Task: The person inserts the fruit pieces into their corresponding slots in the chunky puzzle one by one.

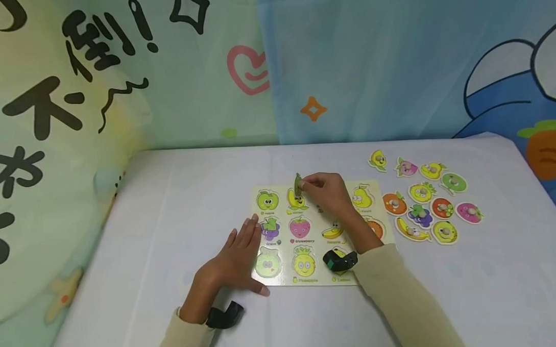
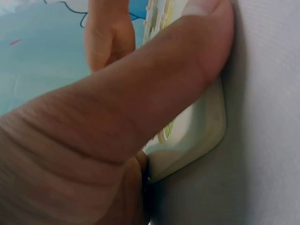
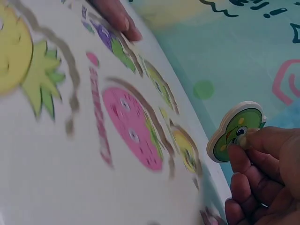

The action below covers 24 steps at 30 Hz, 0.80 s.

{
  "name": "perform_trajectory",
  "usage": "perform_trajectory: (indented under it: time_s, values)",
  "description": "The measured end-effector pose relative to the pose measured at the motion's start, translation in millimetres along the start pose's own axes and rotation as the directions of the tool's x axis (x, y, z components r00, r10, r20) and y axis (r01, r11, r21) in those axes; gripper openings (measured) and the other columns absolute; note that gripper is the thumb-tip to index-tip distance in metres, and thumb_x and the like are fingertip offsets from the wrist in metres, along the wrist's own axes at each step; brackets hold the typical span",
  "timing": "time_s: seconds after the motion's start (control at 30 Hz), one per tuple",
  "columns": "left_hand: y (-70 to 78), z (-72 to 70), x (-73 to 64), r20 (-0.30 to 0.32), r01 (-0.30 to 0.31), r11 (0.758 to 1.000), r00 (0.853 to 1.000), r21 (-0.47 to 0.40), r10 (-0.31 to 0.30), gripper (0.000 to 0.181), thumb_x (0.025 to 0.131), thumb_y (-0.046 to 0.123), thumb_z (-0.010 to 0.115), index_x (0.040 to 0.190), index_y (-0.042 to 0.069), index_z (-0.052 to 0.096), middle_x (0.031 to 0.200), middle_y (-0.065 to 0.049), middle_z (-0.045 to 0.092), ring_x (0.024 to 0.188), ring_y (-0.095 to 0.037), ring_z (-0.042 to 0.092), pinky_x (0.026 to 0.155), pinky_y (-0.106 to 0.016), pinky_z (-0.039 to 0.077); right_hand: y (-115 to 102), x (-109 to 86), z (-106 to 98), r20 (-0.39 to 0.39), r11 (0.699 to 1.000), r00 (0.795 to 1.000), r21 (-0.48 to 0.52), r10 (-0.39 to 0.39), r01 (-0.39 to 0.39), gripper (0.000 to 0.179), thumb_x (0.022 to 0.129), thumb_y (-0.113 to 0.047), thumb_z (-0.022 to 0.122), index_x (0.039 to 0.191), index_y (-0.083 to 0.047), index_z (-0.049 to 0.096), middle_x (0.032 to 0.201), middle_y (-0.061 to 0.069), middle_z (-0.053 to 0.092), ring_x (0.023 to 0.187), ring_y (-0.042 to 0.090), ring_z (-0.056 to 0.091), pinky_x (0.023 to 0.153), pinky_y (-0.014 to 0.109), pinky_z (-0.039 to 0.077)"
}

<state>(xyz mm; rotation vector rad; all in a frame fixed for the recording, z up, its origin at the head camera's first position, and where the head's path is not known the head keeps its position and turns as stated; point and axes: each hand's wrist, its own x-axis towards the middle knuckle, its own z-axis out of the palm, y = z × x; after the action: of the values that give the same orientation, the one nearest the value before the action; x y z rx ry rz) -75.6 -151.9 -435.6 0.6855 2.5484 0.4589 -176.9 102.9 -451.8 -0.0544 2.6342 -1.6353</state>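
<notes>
My right hand (image 1: 326, 192) pinches the small knob of a green apple puzzle piece (image 3: 225, 140) between thumb and fingertips. The piece is raised above the puzzle board (image 1: 284, 255), upright and edge-on in the head view, over the lemon picture in the top row. It has a smiling face and a pale wooden edge. My left hand (image 1: 235, 259) lies spread at the board's left edge, fingertips beside the grape picture and thumb by the lower left corner. In the left wrist view the thumb (image 2: 154, 84) crosses in front of the board.
Several loose fruit puzzle pieces lie right of the board, among them a banana piece (image 1: 412, 231), a grape piece (image 1: 419, 217) and an orange piece (image 1: 395, 204). A white cloth (image 1: 169, 208) covers the table. Printed curtains (image 1: 370, 63) stand behind and at the left.
</notes>
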Motion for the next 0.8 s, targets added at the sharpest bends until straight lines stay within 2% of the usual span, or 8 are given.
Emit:
perform_trajectory:
  time_s: [0.13, 0.23, 0.57, 0.8]
  values:
    - [-1.6, 0.9, 0.6, 0.003, 0.003, 1.000, 1.000, 0.003, -0.003, 0.140, 0.058, 0.053, 0.090, 0.154, -0.001, 0.004, 0.162, -0.014, -0.008, 0.147, -0.028, -0.008, 0.116, -0.048, 0.004, -7, -0.5, 15, 0.016, 0.999, 1.000, 0.042, -0.025, 0.025, 0.022, 0.092, -0.026, 0.069, 0.101, -0.006, 0.075, 0.093, 0.006, 0.070, 0.084, 0.020, 0.063, 0.075, 0.035, 0.049]
    - [-1.6, 1.2, 0.6, 0.006, 0.014, 1.000, 1.000, -0.002, -0.014, 0.141, 0.057, 0.053, 0.090, 0.154, -0.001, 0.003, 0.161, -0.014, -0.009, 0.147, -0.028, -0.009, 0.116, -0.048, 0.003, -11, 0.1, 23, 0.031, 0.998, 0.998, 0.038, -0.054, 0.053, 0.021, 0.092, -0.025, 0.069, 0.100, -0.006, 0.075, 0.093, 0.006, 0.071, 0.084, 0.019, 0.063, 0.076, 0.035, 0.048]
    - [-3.2, 0.3, 0.6, 0.013, 0.020, 1.000, 1.000, 0.007, -0.020, 0.142, 0.058, 0.055, 0.089, 0.154, -0.003, 0.003, 0.161, -0.015, -0.011, 0.147, -0.028, -0.010, 0.117, -0.047, 0.003, -17, 0.9, 38, 0.080, 0.999, 0.996, -0.021, -0.047, 0.049, 0.018, 0.091, -0.028, 0.069, 0.096, -0.012, 0.076, 0.083, 0.001, 0.070, 0.068, 0.017, 0.062, 0.059, 0.031, 0.050]
    - [-6.0, 0.8, 1.6, 0.028, 0.025, 1.000, 0.999, -0.014, -0.024, 0.143, 0.058, 0.055, 0.089, 0.154, -0.002, 0.000, 0.161, -0.015, -0.014, 0.146, -0.028, -0.013, 0.117, -0.046, 0.001, -16, 2.4, 46, 0.091, 0.997, 0.995, -0.054, -0.047, 0.052, 0.019, 0.091, -0.028, 0.069, 0.096, -0.011, 0.076, 0.082, 0.000, 0.070, 0.065, 0.016, 0.062, 0.056, 0.030, 0.050]
